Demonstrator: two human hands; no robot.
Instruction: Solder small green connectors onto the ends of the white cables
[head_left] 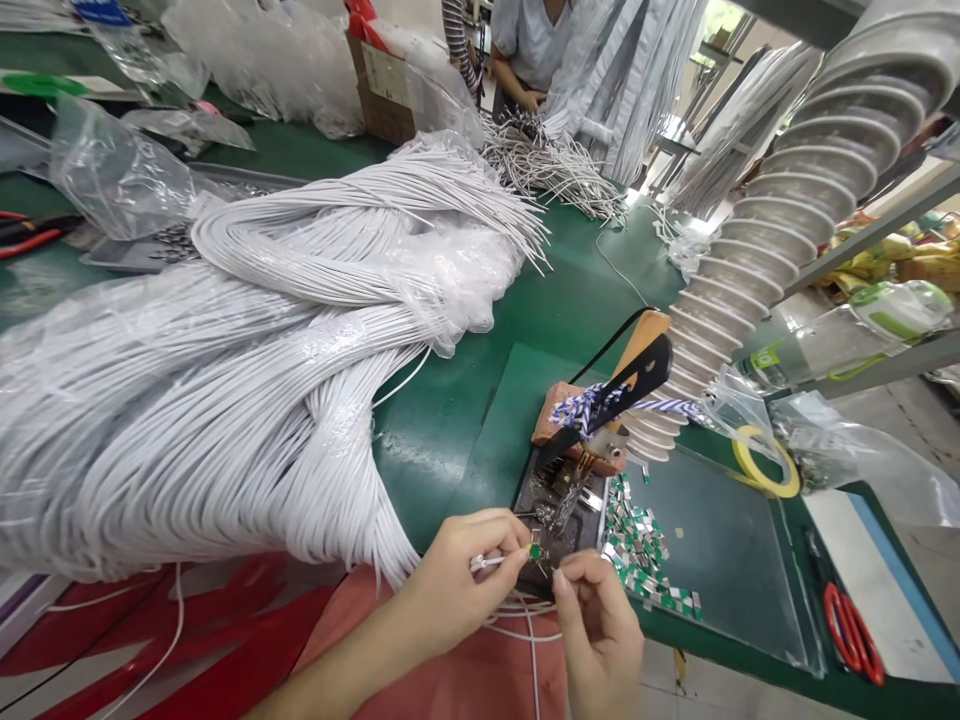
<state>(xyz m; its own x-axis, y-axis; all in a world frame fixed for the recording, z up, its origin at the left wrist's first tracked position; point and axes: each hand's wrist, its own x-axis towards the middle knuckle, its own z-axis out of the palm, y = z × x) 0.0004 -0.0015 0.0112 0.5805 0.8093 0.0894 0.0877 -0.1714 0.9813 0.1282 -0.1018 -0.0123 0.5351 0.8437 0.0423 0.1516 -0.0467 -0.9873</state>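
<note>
My left hand (472, 565) is closed in a pinch on a thin white cable. Right at its fingertips sits a small green circuit board (535, 551). My right hand (602, 625) is also pinched, a short way to the right of the board; whatever lies between its fingertips is too small to make out. Just beyond both hands is a dark tray (536, 497) with a soldering iron (577, 470) fixed above it, held by a brick (551, 418) wrapped in blue-and-white cord. Loops of white cable (534, 650) hang below my hands over my lap.
A large bundle of white cables (247, 420) covers the left of the green table (435, 450). Small circuit boards (637, 545) lie scattered in a shallow tray (727, 540) at right. A ribbed hose (780, 200) comes down from above. Red-handled scissors (853, 630) lie right; a person (529, 50) stands across.
</note>
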